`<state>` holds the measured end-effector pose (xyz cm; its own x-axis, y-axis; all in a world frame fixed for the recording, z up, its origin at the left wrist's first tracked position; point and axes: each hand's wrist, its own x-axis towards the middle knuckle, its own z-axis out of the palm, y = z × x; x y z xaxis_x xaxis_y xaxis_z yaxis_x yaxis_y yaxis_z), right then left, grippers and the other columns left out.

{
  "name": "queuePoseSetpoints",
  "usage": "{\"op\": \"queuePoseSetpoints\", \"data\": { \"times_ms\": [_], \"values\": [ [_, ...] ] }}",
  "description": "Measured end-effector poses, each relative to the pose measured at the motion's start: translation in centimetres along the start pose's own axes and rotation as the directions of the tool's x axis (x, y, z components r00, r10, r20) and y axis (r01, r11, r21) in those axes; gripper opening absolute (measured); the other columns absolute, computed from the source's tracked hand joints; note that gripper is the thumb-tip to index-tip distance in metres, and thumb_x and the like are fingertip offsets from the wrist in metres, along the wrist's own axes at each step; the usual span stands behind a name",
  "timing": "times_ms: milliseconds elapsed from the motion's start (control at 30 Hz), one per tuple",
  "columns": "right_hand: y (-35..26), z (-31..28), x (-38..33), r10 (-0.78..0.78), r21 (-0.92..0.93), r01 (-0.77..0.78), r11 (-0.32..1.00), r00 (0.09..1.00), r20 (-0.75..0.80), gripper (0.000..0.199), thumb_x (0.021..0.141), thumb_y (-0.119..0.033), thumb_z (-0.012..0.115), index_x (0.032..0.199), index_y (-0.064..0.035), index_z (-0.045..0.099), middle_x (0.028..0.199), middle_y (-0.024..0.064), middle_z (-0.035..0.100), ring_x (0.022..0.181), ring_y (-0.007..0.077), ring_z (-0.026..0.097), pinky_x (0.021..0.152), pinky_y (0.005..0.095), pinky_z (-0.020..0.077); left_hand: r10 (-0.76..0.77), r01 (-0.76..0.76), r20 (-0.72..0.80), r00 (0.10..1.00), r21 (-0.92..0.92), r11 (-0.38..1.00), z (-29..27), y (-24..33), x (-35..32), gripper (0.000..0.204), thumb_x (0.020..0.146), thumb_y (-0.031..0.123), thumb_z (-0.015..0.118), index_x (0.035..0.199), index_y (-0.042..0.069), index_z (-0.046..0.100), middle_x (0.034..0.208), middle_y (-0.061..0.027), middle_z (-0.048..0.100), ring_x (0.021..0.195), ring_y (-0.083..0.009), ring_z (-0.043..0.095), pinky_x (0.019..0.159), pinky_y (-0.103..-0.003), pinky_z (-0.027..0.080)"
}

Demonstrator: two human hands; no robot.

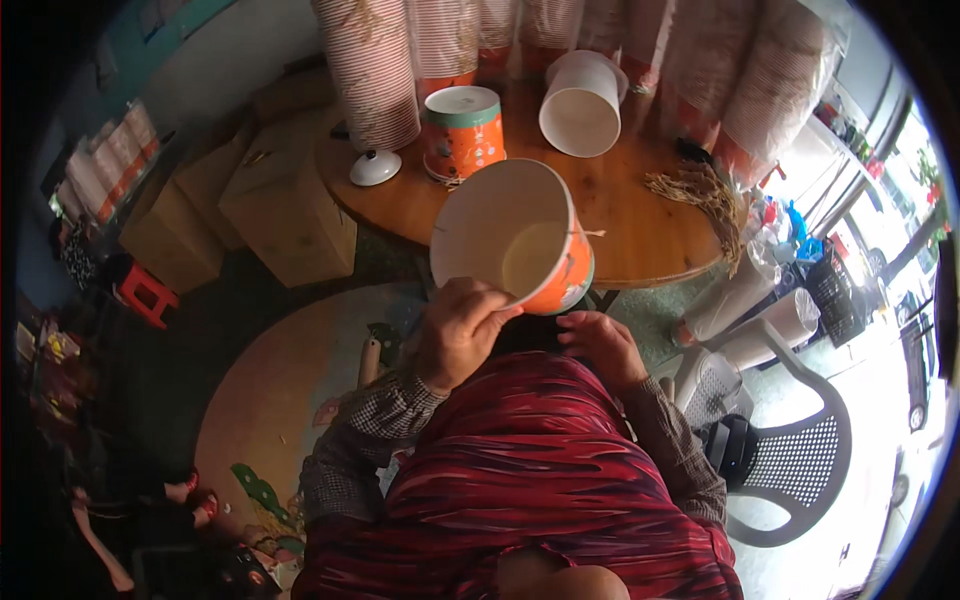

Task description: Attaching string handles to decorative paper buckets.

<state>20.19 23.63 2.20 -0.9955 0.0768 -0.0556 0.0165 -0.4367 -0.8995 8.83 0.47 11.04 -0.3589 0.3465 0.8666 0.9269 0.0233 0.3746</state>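
Observation:
An orange paper bucket (563,282) with a white inside is tilted so that its wide mouth faces me. My left hand (463,330) pinches its rim at the near edge, thumb and fingers on either side of the wall. A short piece of tan cord (596,233) pokes out of the bucket's right side, and a small dark mark shows on the opposite inner wall. Below the bucket's base, my right hand (604,345) is apart from it, fingers loosely bent with nothing visible in them.
On the wooden table (640,240) stand an upside-down orange bucket (466,135), a white bucket (580,120) on its side, a white lid (375,168), a bundle of tan cords (705,200) and tall bucket stacks (368,80). Cartons (285,200) lie left, a grey chair (800,460) right.

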Motion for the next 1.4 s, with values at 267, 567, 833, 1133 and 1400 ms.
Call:
{"op": "queuePoseSetpoints", "data": {
  "times_ms": [267,567,833,1133,1400],
  "values": [
    [2.1,1.7,-0.8,-0.184,0.088,0.205,0.975,0.962,-0.202,0.020,0.098,-0.019,0.052,0.113,-0.0070,0.049,0.094,0.0074,0.062,0.076,0.0168,0.064,0.059,0.0276,0.0525,0.076,-0.066,0.125,0.989,-0.084,0.994,1.0,1.2,-1.5,0.018,0.073,0.009,0.075,0.085,0.006,0.063,0.078,-0.0068,0.062,0.073,-0.0257,0.060,0.065,-0.037,0.048],
    [3.0,0.7,-2.0,-0.175,0.227,0.226,0.947,0.959,-0.222,0.009,0.098,-0.014,0.051,0.105,-0.0084,0.051,0.094,0.0083,0.064,0.076,0.0185,0.065,0.065,0.0294,0.0543,-0.219,0.206,-0.067,0.973,-0.156,0.966,0.5,-3.8,-2.3,0.017,0.081,0.008,0.068,0.096,0.002,0.060,0.094,-0.0128,0.061,0.082,-0.0232,0.060,0.072,-0.033,0.049],
    [2.1,1.6,-2.1,-0.254,-0.012,0.256,0.967,0.949,-0.186,0.013,0.096,-0.017,0.056,0.100,-0.0057,0.051,0.091,0.0093,0.064,0.073,0.0170,0.064,0.069,0.0284,0.0536,-0.630,0.641,0.137,0.765,-0.258,0.723,0.9,-10.0,-4.1,0.025,0.087,0.013,0.065,0.106,-0.002,0.062,0.085,-0.0088,0.065,0.074,-0.0151,0.062,0.067,-0.029,0.049],
    [-7.2,4.3,5.2,-0.593,-0.519,0.448,0.728,0.792,-0.148,0.017,0.093,-0.017,0.060,0.092,-0.0022,0.050,0.080,0.0124,0.067,0.071,0.0180,0.067,0.065,0.0287,0.0552,-0.672,0.524,0.026,0.740,-0.650,0.551,3.5,-12.8,-3.7,0.022,0.093,0.015,0.060,0.109,-0.001,0.062,0.102,-0.0080,0.066,0.087,-0.0131,0.063,0.071,-0.025,0.051],
    [-18.0,6.2,23.2,-0.661,-0.839,0.443,0.315,0.737,0.141,0.021,0.088,-0.013,0.064,0.106,-0.0034,0.060,0.082,0.0072,0.066,0.072,0.0131,0.065,0.065,0.0266,0.0505,-0.425,0.460,0.177,0.888,-0.285,0.841,3.0,-14.0,-5.4,0.012,0.093,0.009,0.057,0.099,0.000,0.063,0.096,-0.0083,0.063,0.083,-0.0145,0.063,0.070,-0.025,0.051]
  ]
}}
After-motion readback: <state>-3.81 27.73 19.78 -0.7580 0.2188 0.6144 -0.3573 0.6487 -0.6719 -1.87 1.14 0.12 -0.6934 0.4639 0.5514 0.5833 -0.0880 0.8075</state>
